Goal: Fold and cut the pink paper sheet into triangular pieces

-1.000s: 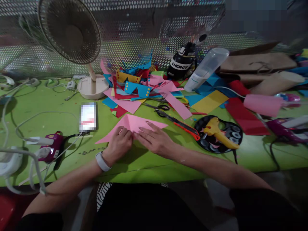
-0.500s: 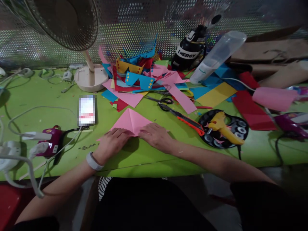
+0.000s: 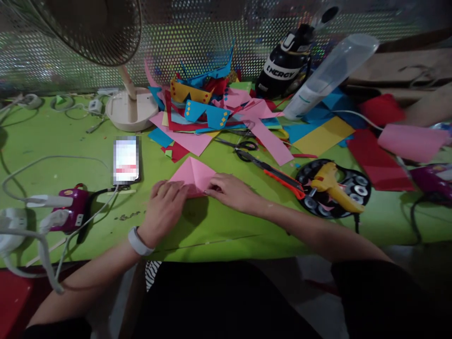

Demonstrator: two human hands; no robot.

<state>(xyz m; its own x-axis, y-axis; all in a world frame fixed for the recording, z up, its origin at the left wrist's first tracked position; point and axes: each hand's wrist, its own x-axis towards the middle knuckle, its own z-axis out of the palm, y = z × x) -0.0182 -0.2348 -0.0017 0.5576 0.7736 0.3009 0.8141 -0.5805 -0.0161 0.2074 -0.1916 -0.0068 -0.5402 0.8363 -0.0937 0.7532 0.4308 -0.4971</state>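
Observation:
A folded sheet of pink paper [image 3: 193, 175] lies on the green table, its peak pointing away from me and a crease running down its middle. My left hand [image 3: 165, 203] rests over the paper's left side with the fingers lying flat on it, hiding that corner. At the right edge, my right hand [image 3: 231, 190] pinches the pink paper between thumb and bent fingers. The lower part of the fold is partly covered by both hands.
Behind the paper lie scissors [image 3: 243, 149], paper glasses [image 3: 206, 115] and coloured scraps. On the right are an orange cutter knife [image 3: 282, 178] and a yellow glue gun [image 3: 334, 188]. A phone [image 3: 126, 160], purple socket block [image 3: 70, 207], cables and fan [image 3: 132, 110] stand left.
The paper's side points, which stuck out beyond my hands, no longer show. My right hand has gone from lying over the paper to pinching its edge. The view has shifted slightly.

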